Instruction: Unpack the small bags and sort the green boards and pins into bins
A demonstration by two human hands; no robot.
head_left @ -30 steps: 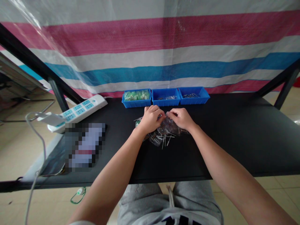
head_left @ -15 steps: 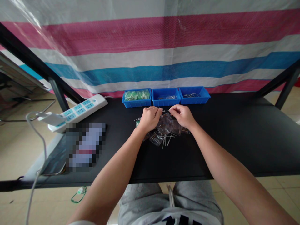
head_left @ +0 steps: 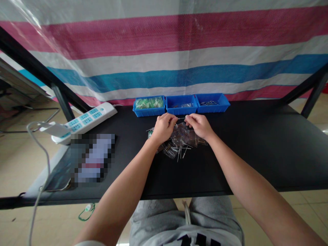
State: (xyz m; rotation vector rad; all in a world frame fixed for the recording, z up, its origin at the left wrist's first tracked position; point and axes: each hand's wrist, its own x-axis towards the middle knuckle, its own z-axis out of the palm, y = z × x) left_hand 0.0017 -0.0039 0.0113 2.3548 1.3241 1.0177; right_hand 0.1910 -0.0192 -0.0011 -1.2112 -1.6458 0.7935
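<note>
Between my two hands, just above the pile, a thin silver blind rivet (head_left: 181, 118) is stretched sideways. My left hand (head_left: 164, 128) is closed, pinching its left end at thumb and fingertips. The other end is pinched by my right hand (head_left: 199, 125), also closed. Below them lie crumpled small clear bags (head_left: 182, 135) with brownish metal parts inside. Several loose rivets (head_left: 179, 153) are scattered at the front of this pile. A bit of green packet (head_left: 150, 134) shows beside my left wrist, and my left hand hides part of the heap.
Behind my hands stand three blue bins: one with green packets (head_left: 149, 103), one with clear bags (head_left: 186, 105), one with loose metal pieces (head_left: 209, 103). A white power strip (head_left: 87, 120) and a blurred-out flat object (head_left: 94, 160) lie left on the black table (head_left: 256, 147).
Both hands still hold the rivet and have barely moved. My right fingers have shifted slightly, and more of the rivet shows between the hands. The whole view has tilted a little.
</note>
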